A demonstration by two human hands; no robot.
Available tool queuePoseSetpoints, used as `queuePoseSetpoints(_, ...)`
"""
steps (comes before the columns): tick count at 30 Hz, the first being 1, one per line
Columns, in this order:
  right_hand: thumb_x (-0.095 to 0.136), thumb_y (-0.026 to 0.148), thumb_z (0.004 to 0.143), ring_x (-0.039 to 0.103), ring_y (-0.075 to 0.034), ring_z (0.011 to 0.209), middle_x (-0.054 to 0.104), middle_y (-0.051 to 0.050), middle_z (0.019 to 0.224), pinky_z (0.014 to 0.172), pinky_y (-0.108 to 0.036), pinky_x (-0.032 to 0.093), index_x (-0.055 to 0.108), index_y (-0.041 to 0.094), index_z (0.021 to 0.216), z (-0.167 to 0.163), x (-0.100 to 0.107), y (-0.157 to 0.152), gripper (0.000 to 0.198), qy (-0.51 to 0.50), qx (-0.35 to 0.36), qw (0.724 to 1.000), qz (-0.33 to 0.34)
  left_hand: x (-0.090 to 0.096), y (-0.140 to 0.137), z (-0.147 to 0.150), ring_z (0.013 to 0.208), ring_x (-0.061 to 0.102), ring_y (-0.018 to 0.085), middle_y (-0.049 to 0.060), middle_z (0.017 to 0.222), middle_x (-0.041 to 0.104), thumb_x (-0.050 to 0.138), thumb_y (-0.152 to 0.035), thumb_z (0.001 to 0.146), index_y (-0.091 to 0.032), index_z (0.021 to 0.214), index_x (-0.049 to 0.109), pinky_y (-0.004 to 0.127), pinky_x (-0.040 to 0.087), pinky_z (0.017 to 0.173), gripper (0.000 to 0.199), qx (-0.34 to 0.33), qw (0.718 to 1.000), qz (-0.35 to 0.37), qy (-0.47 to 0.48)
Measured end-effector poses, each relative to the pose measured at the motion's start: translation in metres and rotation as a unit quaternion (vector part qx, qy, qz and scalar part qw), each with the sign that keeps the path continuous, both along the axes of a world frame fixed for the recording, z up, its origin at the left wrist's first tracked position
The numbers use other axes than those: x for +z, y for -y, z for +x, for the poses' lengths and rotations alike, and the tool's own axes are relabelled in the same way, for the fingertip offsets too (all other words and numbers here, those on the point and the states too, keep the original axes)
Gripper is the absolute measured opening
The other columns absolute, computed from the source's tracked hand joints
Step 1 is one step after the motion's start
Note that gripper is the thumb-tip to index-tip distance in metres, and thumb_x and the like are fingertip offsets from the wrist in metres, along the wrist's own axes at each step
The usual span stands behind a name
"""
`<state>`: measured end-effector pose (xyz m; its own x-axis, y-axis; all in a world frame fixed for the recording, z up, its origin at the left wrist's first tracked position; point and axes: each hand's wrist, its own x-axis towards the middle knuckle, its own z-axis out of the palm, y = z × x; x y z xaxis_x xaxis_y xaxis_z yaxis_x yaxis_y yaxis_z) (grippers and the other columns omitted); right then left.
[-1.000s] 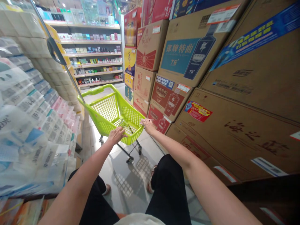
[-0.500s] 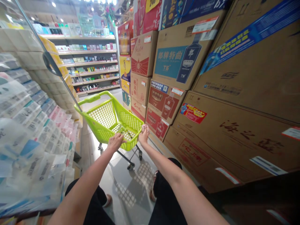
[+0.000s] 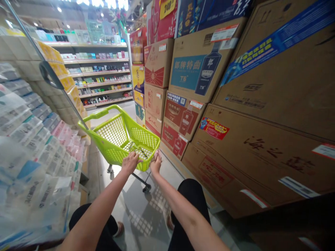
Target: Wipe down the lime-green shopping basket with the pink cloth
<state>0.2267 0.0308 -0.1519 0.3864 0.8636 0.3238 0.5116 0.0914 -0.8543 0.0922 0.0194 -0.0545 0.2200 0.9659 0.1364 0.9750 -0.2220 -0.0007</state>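
In front of me stands a lime-green shopping cart (image 3: pixel 107 152) with a lattice basket on dark wheeled legs. My left hand (image 3: pixel 131 162) is closed over the near rim of the basket, its fingers hooked inside and the thumb along the outside. My right hand (image 3: pixel 156 163) is closed around a small pale-pink wad (image 3: pixel 157 155), perhaps a cloth, mostly covered by the fingers. It presses close to the outside of the basket's near right corner. Black mesh or slots show in the bottom of the basket.
Stacked cardboard cartons (image 3: pixel 261 139) line the right side. On the left rise wrapped packs (image 3: pixel 39 150) of what looks like tissue. A thin metal pole with a dark oval part (image 3: pixel 50 75) slants over the cart. Shelves of small goods (image 3: pixel 102 73) stand behind.
My right hand has moved left and slightly down along the cart's near right corner, with the pink wad in it. The left hand stays on the rim.
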Motion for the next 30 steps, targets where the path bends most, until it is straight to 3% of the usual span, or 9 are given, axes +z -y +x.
queuePoseSetpoints(4,0.035,0.011,0.086,0.034,-0.022,0.138,0.037,-0.015,0.15,0.111,-0.042,0.034,0.038,0.016,0.143,-0.033,-0.028,0.021,0.058,-0.058,-0.002,0.997,0.043,0.0,0.002,0.006,0.104,0.053,0.021,0.008,0.108,0.056,0.035,-0.049,0.096,-0.024,0.104,0.058,0.028,0.044,0.072,0.035,0.014,1.0,-0.004,0.004)
queuePoseSetpoints(7,0.036,0.005,0.071,0.034,-0.022,0.137,0.039,-0.016,0.146,0.112,-0.043,0.03,0.038,0.013,0.142,-0.033,-0.03,0.009,0.072,-0.094,-0.036,0.994,0.032,0.001,0.002,0.01,0.105,0.053,0.021,0.007,0.109,0.056,0.036,-0.047,0.097,-0.024,0.105,0.057,0.028,0.044,0.074,0.032,0.014,1.0,-0.006,0.0)
queuePoseSetpoints(12,0.041,0.007,0.063,0.052,-0.022,0.119,0.058,-0.015,0.126,0.105,-0.038,0.039,0.056,0.011,0.128,0.037,-0.008,-0.051,0.067,-0.062,0.01,0.998,0.021,0.001,-0.003,0.016,0.101,0.054,0.021,0.006,0.106,0.056,0.039,-0.045,0.096,-0.023,0.101,0.058,0.027,0.043,0.069,0.03,0.02,1.0,0.005,0.006)
queuePoseSetpoints(15,0.042,0.01,0.068,0.051,-0.023,0.119,0.058,-0.017,0.126,0.105,-0.039,0.039,0.058,0.01,0.126,0.081,0.018,-0.091,0.061,-0.027,0.043,0.998,0.025,-0.002,-0.003,0.019,0.102,0.053,0.022,0.007,0.106,0.056,0.041,-0.045,0.095,-0.023,0.102,0.058,0.027,0.043,0.067,0.029,0.026,1.0,0.013,0.012)
queuePoseSetpoints(17,0.044,0.011,0.072,0.049,-0.021,0.122,0.06,-0.013,0.126,0.107,-0.037,0.036,0.063,0.014,0.121,0.091,0.032,-0.107,0.052,0.003,0.09,0.995,0.038,-0.004,0.0,0.021,0.104,0.052,0.022,0.007,0.105,0.055,0.042,-0.045,0.095,-0.023,0.102,0.058,0.027,0.043,0.068,0.028,0.027,0.999,0.017,0.012)
queuePoseSetpoints(19,0.045,0.012,0.076,0.05,-0.019,0.121,0.063,-0.01,0.123,0.109,-0.035,0.034,0.069,0.017,0.111,0.086,0.04,-0.103,0.042,0.031,0.144,0.988,0.053,-0.006,0.004,0.023,0.105,0.052,0.022,0.007,0.104,0.055,0.043,-0.044,0.095,-0.023,0.102,0.058,0.028,0.044,0.07,0.027,0.026,0.999,0.025,0.011)
queuePoseSetpoints(22,0.044,0.012,0.081,0.051,-0.021,0.121,0.066,-0.009,0.119,0.11,-0.04,0.031,0.072,0.018,0.102,0.062,0.034,-0.059,0.036,0.065,0.197,0.975,0.073,-0.009,0.011,0.028,0.105,0.052,0.022,0.007,0.104,0.055,0.045,-0.042,0.094,-0.023,0.101,0.058,0.029,0.044,0.075,0.024,0.029,0.999,0.042,0.012)
queuePoseSetpoints(26,0.044,0.011,0.085,0.045,-0.022,0.128,0.061,-0.008,0.129,0.112,-0.043,0.03,0.069,0.022,0.116,0.053,0.015,-0.006,0.041,0.154,0.254,0.948,0.112,-0.013,0.018,0.038,0.106,0.051,0.024,0.009,0.104,0.057,0.048,-0.041,0.093,-0.021,0.1,0.059,0.032,0.045,0.082,0.024,0.03,0.997,0.064,0.014)
queuePoseSetpoints(30,0.05,0.01,0.085,0.051,-0.023,0.122,0.065,-0.008,0.121,0.11,-0.045,0.033,0.071,0.022,0.107,0.079,0.03,-0.036,0.033,0.207,0.293,0.929,0.085,-0.009,0.018,0.033,0.106,0.052,0.023,0.008,0.102,0.06,0.048,-0.039,0.093,-0.021,0.103,0.061,0.038,0.041,0.096,0.024,-0.011,0.998,0.069,0.007)
